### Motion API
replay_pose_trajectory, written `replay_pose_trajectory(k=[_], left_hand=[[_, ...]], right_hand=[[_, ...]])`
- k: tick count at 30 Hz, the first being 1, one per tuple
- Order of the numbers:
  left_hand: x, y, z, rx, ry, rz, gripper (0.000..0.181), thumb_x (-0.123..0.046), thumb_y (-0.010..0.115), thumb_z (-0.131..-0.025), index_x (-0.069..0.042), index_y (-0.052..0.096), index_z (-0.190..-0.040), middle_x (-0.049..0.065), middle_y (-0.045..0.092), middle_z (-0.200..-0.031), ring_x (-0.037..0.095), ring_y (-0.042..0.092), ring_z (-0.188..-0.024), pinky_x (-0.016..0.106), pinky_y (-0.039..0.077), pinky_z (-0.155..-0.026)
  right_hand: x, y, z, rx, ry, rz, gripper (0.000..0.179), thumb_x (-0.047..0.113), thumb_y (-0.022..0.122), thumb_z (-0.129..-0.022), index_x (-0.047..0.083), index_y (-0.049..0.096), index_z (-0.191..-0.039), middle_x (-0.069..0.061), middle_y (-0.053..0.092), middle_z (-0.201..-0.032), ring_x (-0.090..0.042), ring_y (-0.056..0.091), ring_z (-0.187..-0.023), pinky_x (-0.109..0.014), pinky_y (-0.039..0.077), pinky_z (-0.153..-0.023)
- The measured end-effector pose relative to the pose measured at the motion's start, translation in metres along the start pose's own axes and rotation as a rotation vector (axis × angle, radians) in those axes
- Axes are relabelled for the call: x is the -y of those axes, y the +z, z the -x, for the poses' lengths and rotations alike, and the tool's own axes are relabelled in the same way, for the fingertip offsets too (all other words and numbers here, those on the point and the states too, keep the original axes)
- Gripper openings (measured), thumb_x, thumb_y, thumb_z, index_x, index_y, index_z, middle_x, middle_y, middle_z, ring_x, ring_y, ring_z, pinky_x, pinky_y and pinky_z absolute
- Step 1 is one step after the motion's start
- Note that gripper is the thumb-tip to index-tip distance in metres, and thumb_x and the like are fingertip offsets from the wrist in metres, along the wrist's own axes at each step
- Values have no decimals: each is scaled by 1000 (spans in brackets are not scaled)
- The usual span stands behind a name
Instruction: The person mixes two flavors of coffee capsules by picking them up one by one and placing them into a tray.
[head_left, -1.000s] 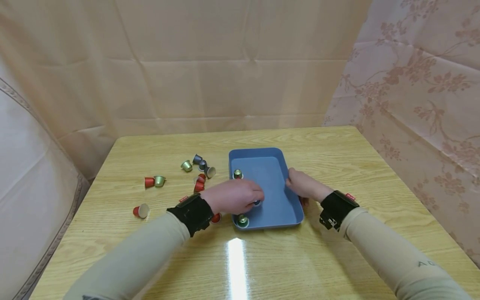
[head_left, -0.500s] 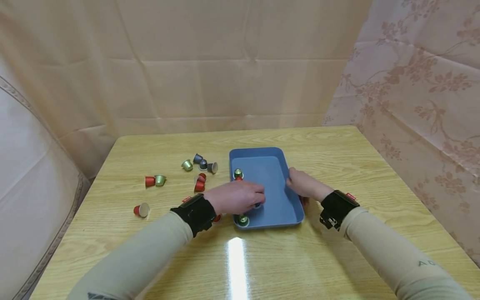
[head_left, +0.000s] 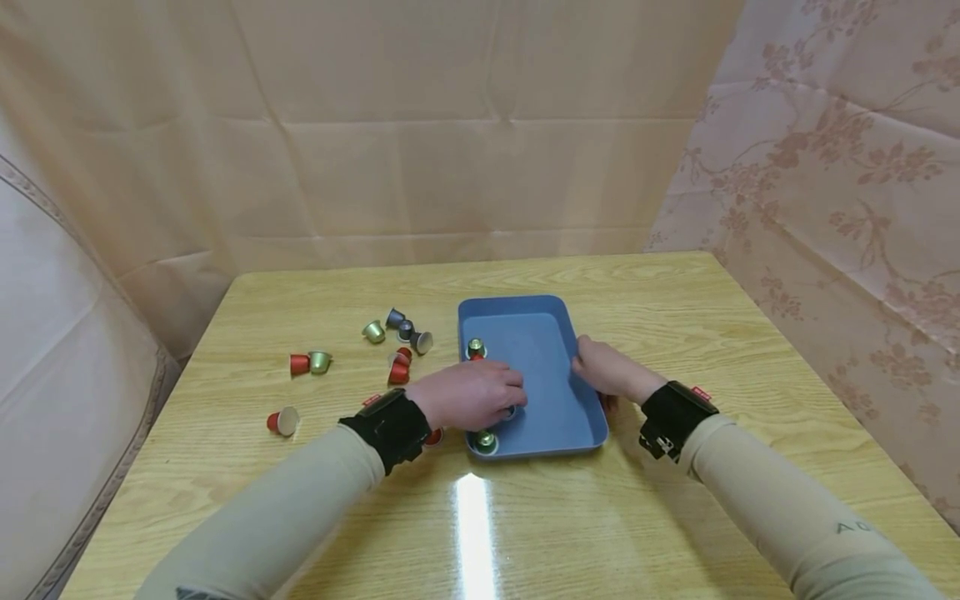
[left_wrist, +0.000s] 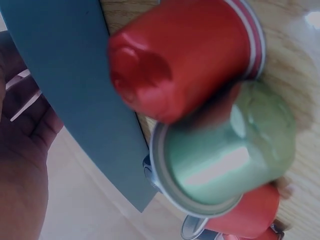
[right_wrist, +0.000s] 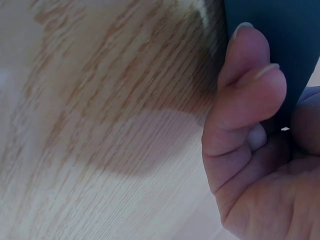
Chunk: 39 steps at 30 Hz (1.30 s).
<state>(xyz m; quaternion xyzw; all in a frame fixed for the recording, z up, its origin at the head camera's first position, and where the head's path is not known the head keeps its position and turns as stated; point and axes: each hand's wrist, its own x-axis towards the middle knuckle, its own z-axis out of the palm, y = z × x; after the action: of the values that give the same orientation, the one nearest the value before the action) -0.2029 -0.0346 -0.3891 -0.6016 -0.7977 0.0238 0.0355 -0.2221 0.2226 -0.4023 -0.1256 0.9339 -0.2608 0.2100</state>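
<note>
In the head view my left hand (head_left: 474,394) reaches over the left rim of the blue tray (head_left: 551,375). Its fingers pinch a dark coffee capsule (head_left: 512,412), mostly covered by the fingertips, low over the tray floor. Along the tray's left side stand a green capsule (head_left: 486,441) near the front and another green capsule (head_left: 476,347) farther back, with a bit of red capsule (head_left: 477,357) by it. My right hand (head_left: 609,368) grips the tray's right wall; in the right wrist view its curled fingers (right_wrist: 252,95) press the outside.
Left of the tray, several capsules lie on the wooden table (head_left: 345,492): red (head_left: 399,372), dark (head_left: 422,342), light green (head_left: 373,332) and others. A red capsule (head_left: 434,437) lies beneath my left wrist, close to the tray. Curtains hang behind the table.
My left hand has shifted slightly within the tray, the dark capsule staying at its fingertips. The right hand and the tray have kept their places.
</note>
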Motion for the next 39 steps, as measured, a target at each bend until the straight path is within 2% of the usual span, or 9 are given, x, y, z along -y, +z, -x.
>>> replay_pose_trajectory(k=[3,8,13,17,23,30,34,39], left_hand=[[1,-3,1,-2,-33,34,19,-19,59,-94,-15,66,-112,-2,60,-103,14,52,-90,31,49,-84],[9,-15,7,-34,-145,123,28,-22,58,-95,-12,61,-122,0,60,-111,14,53,-100,33,46,-92],[25,-26,22,-72,-275,193,35,-21,60,-94,-11,56,-127,1,60,-119,14,52,-107,34,44,-98],[38,-29,37,-94,-350,217,36,-18,62,-93,-10,56,-128,3,59,-122,17,51,-113,38,42,-101],[58,-25,56,-61,-467,212,36,-20,59,-95,-11,55,-129,4,56,-125,21,50,-117,42,43,-101],[80,-16,73,-84,-564,215,33,-13,63,-92,-11,58,-124,9,54,-126,27,48,-115,46,42,-101],[86,-11,78,-67,-606,197,33,-13,65,-92,-11,60,-124,11,55,-125,30,47,-115,48,40,-102],[89,-5,79,-20,-645,144,31,-12,64,-92,-13,63,-123,11,59,-123,34,46,-117,53,38,-100]], right_hand=[[0,1,0,-1,-3,1,31,11,29,-103,-12,29,-125,-18,59,-62,-28,57,-37,-42,51,-39],[-1,2,-1,-1,-5,5,34,10,29,-104,-13,27,-128,-17,59,-61,-27,56,-37,-41,51,-39],[-1,1,-1,-1,-3,11,36,10,29,-104,-14,25,-130,-17,59,-62,-27,56,-37,-40,51,-39],[-1,0,-1,-3,5,10,35,11,29,-104,-13,27,-129,-17,59,-62,-27,57,-37,-41,51,-39],[-1,0,-1,-9,8,12,31,11,30,-103,-12,30,-124,-17,59,-62,-26,57,-37,-40,51,-38],[-2,1,-1,-18,10,15,30,11,30,-103,-11,31,-124,-17,59,-63,-25,56,-36,-40,50,-37],[-3,2,-3,-27,13,20,26,11,31,-103,-10,33,-119,-17,59,-62,-24,55,-35,-39,49,-35],[-3,2,-5,-24,23,23,28,12,31,-103,-10,32,-121,-17,59,-62,-24,56,-36,-38,49,-35]])
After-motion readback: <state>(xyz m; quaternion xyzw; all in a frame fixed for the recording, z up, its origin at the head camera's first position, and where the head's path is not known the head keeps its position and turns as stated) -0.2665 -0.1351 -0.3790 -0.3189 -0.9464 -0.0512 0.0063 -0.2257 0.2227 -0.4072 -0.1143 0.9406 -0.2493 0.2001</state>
